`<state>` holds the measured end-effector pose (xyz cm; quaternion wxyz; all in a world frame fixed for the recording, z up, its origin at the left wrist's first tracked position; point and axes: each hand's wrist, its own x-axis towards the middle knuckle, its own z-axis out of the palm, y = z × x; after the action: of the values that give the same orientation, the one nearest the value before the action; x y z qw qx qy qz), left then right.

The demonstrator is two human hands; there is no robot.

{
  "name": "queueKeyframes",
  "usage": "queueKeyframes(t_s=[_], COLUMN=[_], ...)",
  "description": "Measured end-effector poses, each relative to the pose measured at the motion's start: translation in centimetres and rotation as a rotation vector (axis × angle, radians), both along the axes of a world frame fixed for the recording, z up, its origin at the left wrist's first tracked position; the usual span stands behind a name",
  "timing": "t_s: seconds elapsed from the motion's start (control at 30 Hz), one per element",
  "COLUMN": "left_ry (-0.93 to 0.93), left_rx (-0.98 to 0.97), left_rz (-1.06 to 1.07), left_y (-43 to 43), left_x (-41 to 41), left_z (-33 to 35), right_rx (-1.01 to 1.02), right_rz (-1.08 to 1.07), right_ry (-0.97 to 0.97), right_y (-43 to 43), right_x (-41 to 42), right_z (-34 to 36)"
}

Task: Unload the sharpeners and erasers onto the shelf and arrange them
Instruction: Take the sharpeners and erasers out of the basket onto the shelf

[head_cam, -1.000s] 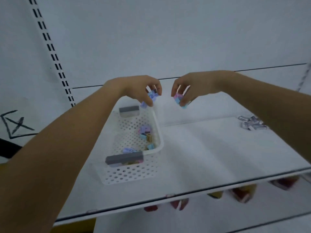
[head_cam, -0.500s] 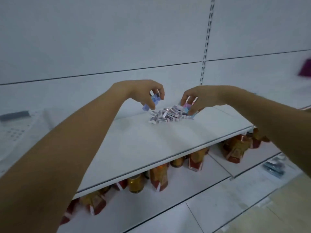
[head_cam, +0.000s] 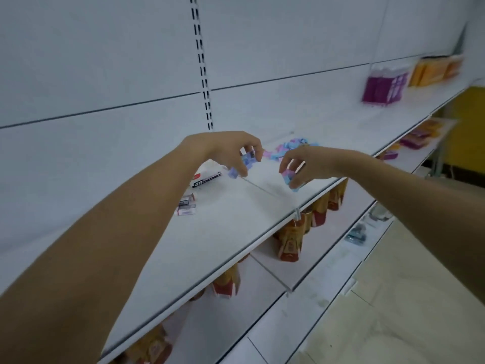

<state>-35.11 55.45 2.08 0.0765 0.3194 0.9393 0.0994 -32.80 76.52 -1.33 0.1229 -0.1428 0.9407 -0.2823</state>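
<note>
Both arms reach over the white shelf (head_cam: 236,222). My left hand (head_cam: 233,148) pinches a few small blue and purple sharpeners (head_cam: 246,160), one hanging lower by the fingertips. My right hand (head_cam: 299,164) grips a small bunch of pink and blue sharpeners (head_cam: 288,178) just above the shelf. Behind the hands a pile of pastel sharpeners (head_cam: 288,147) lies on the shelf. To the left sit white erasers (head_cam: 187,203) and a white 4B eraser box (head_cam: 207,177).
A slotted upright (head_cam: 202,69) runs up the back panel. Purple packs (head_cam: 384,86) and orange packs (head_cam: 435,69) stand far right on the same shelf. Below, jars with red labels (head_cam: 291,240) line the lower shelf. The tan floor (head_cam: 406,298) lies at the lower right.
The view has swung right along the shelf; the basket is out of sight. Both hands, still holding sharpeners, now hover past the erasers near a pastel pile.
</note>
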Motion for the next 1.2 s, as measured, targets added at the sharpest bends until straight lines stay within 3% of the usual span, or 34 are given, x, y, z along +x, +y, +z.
queueKeyframes(t_s=[0.47, 0.7, 0.97, 1.2], left_ry=[-0.041, -0.033, -0.147, -0.202], left_rx=[0.083, 0.109, 0.037, 0.030], left_rz=[-0.009, 0.141, 0.339, 0.515], left_y=[7.9, 9.8, 12.8, 12.9], left_x=[-14.7, -17.1, -16.9, -16.1], left_z=[-1.3, -2.6, -4.2, -4.5], right_rx=[-0.010, 0.109, 0.169, 0.094], right_rz=[-0.065, 0.156, 0.445, 0.587], right_ry=[0.115, 0.158, 0.192, 0.299], right_y=[7.6, 8.7, 9.4, 10.9], right_x=[-13.8, -19.9, -23.3, -24.5], right_z=[0.2, 0.3, -0.6, -1.0])
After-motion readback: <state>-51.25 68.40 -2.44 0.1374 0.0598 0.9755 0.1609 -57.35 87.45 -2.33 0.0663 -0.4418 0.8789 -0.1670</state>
